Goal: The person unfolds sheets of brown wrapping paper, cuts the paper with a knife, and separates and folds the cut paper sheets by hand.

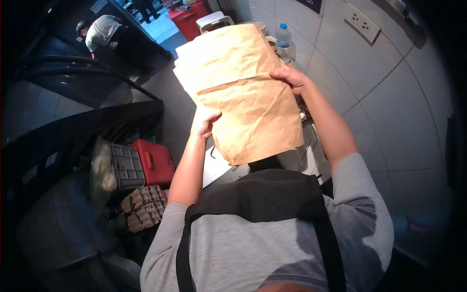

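Observation:
Both of my hands hold a large stack of creased brown paper [253, 112] up in front of my chest. My left hand [206, 121] grips its left edge, thumb on top and the other fingers hidden beneath. On the right edge, my right hand [290, 78] is closed the same way, a little farther from me. A fold runs across the middle of the paper, and its far part looks layered. Under the paper, most of the work surface is hidden; a white sheet or board [216, 168] shows below the left edge.
A water bottle [283, 36] stands beyond my right hand near the tiled wall [340, 73]. To the left are a red box [153, 160], a grey crate [127, 163] and egg trays [143, 207]. A white stool [214, 20] and a bending person [103, 31] are farther back.

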The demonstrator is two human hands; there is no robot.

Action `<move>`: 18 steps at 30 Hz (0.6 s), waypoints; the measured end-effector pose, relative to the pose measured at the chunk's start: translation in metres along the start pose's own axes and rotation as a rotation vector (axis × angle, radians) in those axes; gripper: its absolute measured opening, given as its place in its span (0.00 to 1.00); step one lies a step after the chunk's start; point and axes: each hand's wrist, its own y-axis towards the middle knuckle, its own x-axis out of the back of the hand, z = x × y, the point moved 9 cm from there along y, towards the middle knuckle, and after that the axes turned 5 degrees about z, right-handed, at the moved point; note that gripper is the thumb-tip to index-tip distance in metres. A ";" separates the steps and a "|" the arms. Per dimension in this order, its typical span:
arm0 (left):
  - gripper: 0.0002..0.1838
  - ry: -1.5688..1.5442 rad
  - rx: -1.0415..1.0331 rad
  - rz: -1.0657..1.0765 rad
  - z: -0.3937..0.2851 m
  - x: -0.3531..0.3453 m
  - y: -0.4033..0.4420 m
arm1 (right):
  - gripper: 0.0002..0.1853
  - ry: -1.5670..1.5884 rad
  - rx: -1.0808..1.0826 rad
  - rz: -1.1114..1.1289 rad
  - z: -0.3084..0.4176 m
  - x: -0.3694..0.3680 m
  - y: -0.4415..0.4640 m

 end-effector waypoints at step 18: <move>0.23 2.316 -0.235 0.448 -0.181 -0.254 -0.079 | 0.13 -1.766 0.450 -0.008 0.064 -0.229 -0.075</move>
